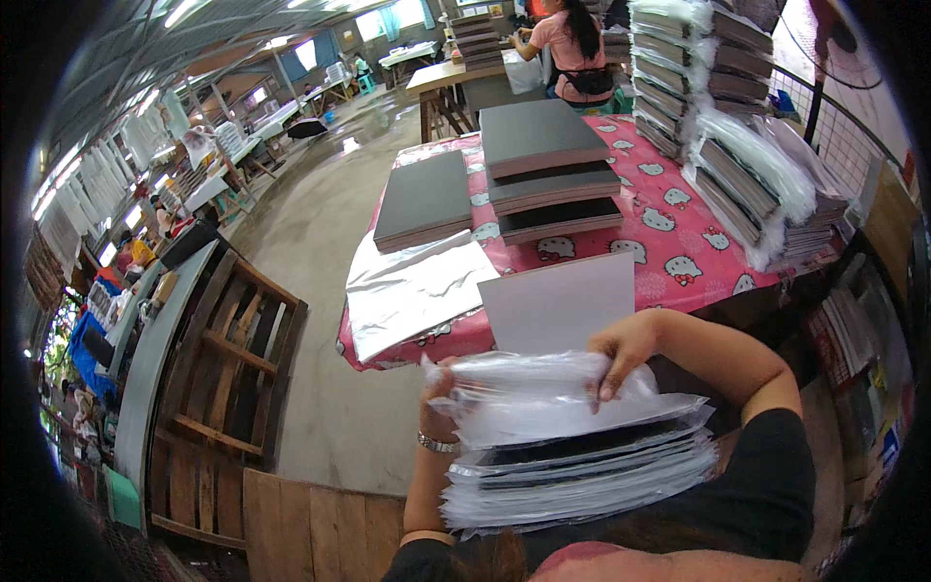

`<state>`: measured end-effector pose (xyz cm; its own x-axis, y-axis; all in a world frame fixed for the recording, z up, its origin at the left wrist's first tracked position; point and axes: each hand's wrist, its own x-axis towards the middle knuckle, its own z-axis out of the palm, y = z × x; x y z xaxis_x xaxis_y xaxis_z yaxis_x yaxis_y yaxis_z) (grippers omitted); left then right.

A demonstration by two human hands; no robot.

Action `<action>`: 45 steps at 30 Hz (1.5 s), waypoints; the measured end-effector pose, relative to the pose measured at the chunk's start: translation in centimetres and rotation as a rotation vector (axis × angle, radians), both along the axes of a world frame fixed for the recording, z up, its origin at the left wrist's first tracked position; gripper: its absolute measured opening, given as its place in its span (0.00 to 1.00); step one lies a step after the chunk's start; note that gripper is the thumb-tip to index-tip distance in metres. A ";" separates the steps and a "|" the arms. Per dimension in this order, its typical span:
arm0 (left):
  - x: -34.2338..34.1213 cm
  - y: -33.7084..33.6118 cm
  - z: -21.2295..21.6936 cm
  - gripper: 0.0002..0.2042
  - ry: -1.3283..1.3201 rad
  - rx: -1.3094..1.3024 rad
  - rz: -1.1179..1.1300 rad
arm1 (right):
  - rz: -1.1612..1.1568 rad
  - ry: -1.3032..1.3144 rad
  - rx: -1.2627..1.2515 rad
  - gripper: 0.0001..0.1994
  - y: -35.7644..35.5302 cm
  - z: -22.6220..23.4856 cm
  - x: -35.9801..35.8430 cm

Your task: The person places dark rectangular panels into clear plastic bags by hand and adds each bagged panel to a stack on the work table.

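Against my body rests a thick stack of flat dark boards in clear plastic bags [582,475]. At the top of this stack, a crumpled plastic bag [524,388] is gripped at its left edge by my left hand [439,405], whose fingers are partly hidden behind the film. My right hand [626,354] is closed on the same bag from above, thumb pressed on the film. Just beyond my hands, a plain white board [558,306] lies at the table's near edge. Left of it is a pile of clear plastic bags [417,296], flat on the tablecloth.
A pink patterned tablecloth [679,238] covers the table. On it stand dark board stacks [548,136] and a lower dark stack [424,199]. Plastic-wrapped stacks [742,184] rise at the right. A wooden pallet [228,359] leans at left. Another person [577,48] works beyond.
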<state>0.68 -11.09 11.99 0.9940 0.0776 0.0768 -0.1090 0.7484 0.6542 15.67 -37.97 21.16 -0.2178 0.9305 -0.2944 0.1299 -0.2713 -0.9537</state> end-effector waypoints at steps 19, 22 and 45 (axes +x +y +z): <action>1.2 0.8 -1.9 0.09 0.151 0.286 -0.102 | -1.160 0.624 0.943 0.37 -4.8 -1.2 -0.7; 4.1 2.1 -0.4 0.05 0.138 0.241 0.052 | -1.027 0.298 0.692 0.35 -6.2 -3.2 1.4; -3.2 -3.1 6.5 0.04 0.016 1.417 0.497 | -1.388 -0.203 0.421 0.05 -9.0 0.0 -7.2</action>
